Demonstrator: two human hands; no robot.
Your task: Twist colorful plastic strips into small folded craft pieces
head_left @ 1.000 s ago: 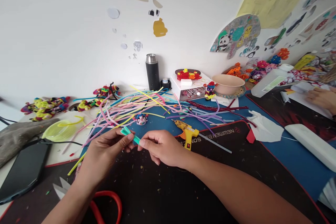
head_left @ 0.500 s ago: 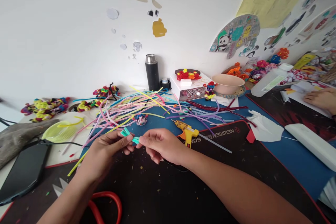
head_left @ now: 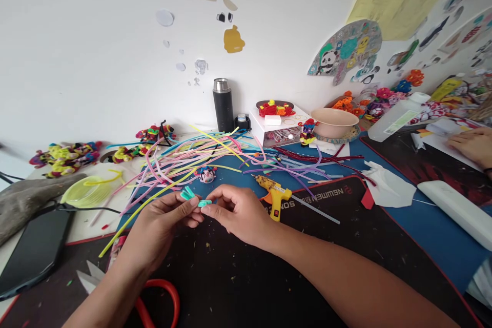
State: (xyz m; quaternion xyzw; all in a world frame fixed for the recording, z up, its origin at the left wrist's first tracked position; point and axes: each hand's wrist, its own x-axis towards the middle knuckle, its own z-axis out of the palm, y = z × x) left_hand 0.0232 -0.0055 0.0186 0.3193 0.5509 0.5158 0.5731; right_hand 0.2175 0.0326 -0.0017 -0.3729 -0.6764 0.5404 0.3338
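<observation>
Head view, and it's fingers (head_left: 184, 211) pinched: left hand (head_left: 152, 224) holding green strips (head_left: 187, 195) midway, right hand (head_left: 241, 217) gripping one end, yellow glue gun (head_left: 277, 196) lying nearby.

- Bright teal pipe-cleaner piece (head_left: 188, 193), short and fuzzy, made of several strands gathered together.
- It sits just left of and below the centre of the frame, held up above the table.
- Its left end fans into stubby prongs that point up and to the left.
- Its middle is hidden by fingers; its right end shows as a compact stub, lying nearly level.
</observation>
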